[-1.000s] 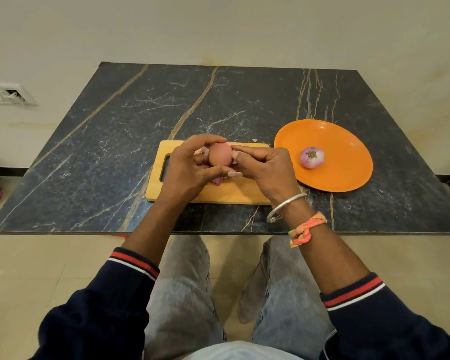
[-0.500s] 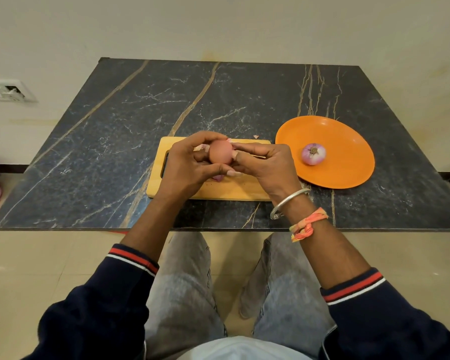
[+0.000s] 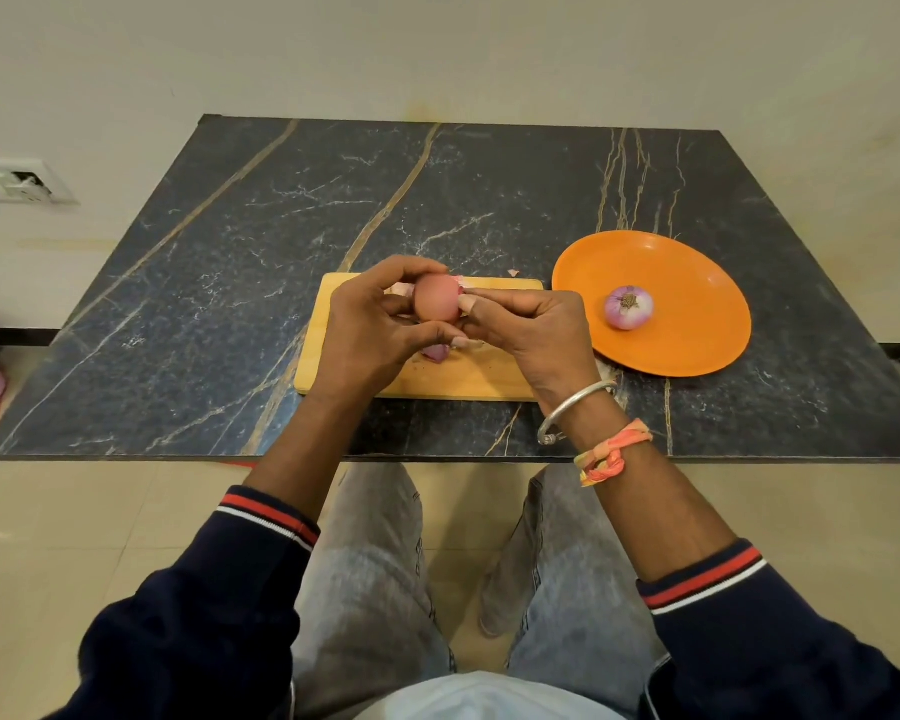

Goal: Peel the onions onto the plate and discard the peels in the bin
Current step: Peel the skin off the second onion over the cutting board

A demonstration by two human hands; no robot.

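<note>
Both hands remain as before: the left hand (image 3: 370, 324) grips the onion (image 3: 436, 298) above the board (image 3: 489, 376), and the right hand (image 3: 531, 330) pinches its skin. No skin has lifted, so peeling continues.

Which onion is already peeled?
The purple-white onion lying alone on the orange plate. The other onion, held between the left hand and right hand over the cutting board, has brownish skin on.
</note>
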